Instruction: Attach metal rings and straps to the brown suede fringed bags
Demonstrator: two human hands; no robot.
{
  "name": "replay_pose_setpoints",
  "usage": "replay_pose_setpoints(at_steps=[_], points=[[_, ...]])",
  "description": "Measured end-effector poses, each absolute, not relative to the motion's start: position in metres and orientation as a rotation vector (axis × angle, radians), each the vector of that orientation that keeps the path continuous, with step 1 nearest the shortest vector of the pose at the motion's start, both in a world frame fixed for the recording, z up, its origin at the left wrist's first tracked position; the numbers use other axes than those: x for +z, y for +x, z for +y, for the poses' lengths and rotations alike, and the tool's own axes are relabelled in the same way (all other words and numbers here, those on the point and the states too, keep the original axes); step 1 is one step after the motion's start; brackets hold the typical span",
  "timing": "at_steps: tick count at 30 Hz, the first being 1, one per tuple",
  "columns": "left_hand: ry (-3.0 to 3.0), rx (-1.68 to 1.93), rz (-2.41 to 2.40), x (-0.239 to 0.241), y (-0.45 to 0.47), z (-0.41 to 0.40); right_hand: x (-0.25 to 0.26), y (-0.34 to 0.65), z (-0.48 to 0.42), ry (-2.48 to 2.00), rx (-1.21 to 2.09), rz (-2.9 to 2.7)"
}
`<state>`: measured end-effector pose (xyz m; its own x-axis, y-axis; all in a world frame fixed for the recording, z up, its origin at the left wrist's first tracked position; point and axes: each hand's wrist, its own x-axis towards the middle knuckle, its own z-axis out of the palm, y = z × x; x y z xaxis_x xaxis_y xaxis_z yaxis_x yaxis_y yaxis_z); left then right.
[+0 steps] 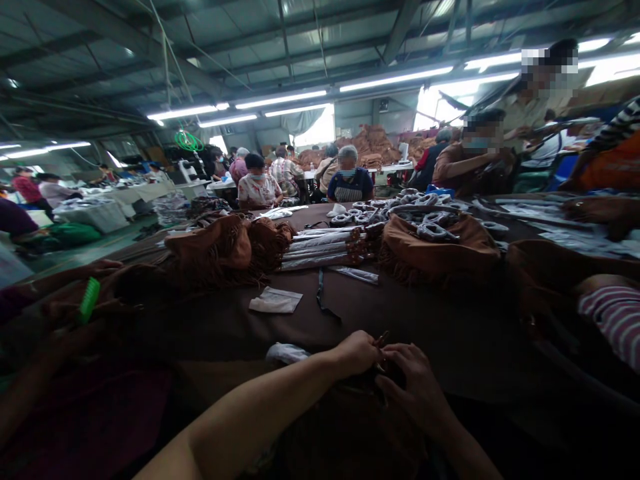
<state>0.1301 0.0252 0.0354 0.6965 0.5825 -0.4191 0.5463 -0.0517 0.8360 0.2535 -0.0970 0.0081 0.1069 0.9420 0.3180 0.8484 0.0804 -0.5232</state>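
Note:
My left hand (357, 352) is closed in a pinch, and the tip of a thin brown strap (383, 337) sticks up beyond its fingers. Right beside it, my right hand (414, 375) has its fingers and thumb bent around the same dark brown work; the exact grip is lost in shadow. Below both hands hangs a brown bag-like piece (350, 427), too dark to make out fully. A white wrapped bundle (287, 353) lies by my left forearm. Farther up the table are a small pale packet (276, 300) and a dark narrow strap (323, 297).
Fringed brown bags (220, 250) lie left of several white-wrapped straps (320, 248). Another brown bag (440, 243) carries wrapped ring handles (435, 227). A neighbour's hands with a green brush-like object (89, 300) are at left; a striped sleeve (613, 317) is at right.

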Motion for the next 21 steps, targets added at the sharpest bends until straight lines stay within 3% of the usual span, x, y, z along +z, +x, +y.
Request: replay_pose_setpoints(at_steps=[7, 12, 21], points=[[1.651, -0.226, 0.846, 0.049, 0.132, 0.04, 0.004, 0.25, -0.105, -1.713, 0.187, -1.801], [1.488, -0.531, 0.741, 0.061, 0.133, 0.055, 0.009, 0.253, -0.109, -1.651, 0.409, -1.816], [1.51, -0.033, 0.78, 0.043, 0.119, 0.027, 0.006, 0.248, -0.1, -1.78, 0.281, -1.62]])
